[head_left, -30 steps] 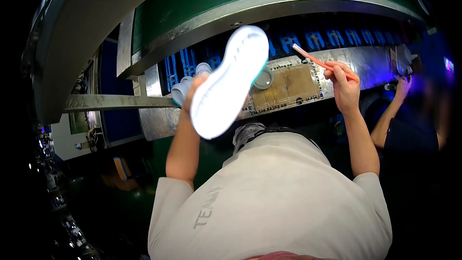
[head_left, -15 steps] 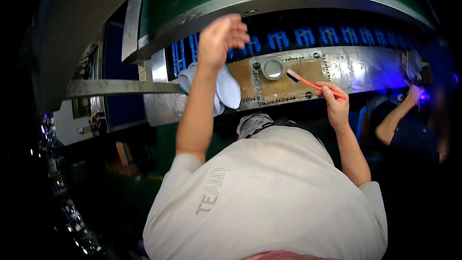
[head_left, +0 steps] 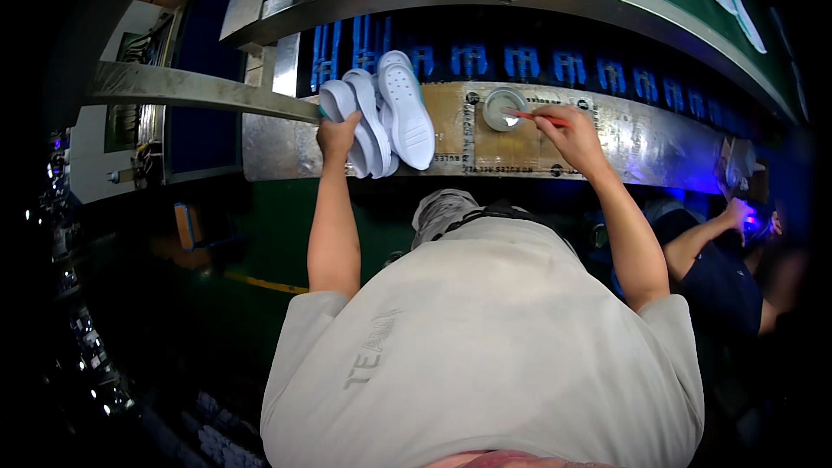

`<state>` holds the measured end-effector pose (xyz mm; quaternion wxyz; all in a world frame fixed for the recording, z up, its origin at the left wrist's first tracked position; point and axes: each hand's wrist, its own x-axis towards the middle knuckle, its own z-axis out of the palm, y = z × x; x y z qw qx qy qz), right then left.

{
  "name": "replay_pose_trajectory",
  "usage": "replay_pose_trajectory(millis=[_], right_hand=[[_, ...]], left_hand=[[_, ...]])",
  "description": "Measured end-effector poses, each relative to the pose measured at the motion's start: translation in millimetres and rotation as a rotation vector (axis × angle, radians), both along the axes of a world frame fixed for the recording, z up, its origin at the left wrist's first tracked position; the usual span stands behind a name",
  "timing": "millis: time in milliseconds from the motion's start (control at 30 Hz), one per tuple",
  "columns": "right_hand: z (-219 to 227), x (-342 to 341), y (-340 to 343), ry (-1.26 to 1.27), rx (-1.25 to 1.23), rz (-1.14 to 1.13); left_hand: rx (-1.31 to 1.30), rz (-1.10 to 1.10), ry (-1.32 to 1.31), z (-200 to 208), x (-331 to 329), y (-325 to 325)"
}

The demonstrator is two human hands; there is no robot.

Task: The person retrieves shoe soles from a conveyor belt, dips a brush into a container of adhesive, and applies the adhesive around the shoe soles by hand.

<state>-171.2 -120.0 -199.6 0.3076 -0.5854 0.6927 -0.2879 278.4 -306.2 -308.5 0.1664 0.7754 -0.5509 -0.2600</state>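
left hand now grips sole, bench left end; right hand grips brush, now dipped in cup; likely loading

Left hand gripping white shoe sole, right hand holding red brush, perhaps dipped into round cup

The person wears a pale beige short-sleeved T-shirt with slanting grey lettering at nine o'clock, and mottled grey trousers showing at eleven o'clock.
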Motion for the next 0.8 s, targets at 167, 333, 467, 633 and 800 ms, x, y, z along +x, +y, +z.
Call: replay_pose_trajectory(millis=[167,333,467,633,800], right_hand=[[-2.3,-1.2,-31.9,0.188,0.132,0.018],[-44.3,-4.1,-43.7,0.22,0.171,0.115],[-25.5,-1.5,-38.9,0.13,0.183,0.04],[-25.7,-22.3,-17.1,0.033,0.066,-0.035],[-4.5,-30.8,-7.0,-0.184,0.081,-0.113]], left_hand=[[-0.165,0.007,0.007,56.3,-36.0,32.4],[-0.323,-0.075,0.346,92.3,-34.2,63.8],[-0.013,0.097,0.894,101.5,-38.8,87.6],[0.467,-0.067,1.703,100.9,-49.9,114.3],[0.65,-0.317,2.089,115.7,-107.0,141.1]])
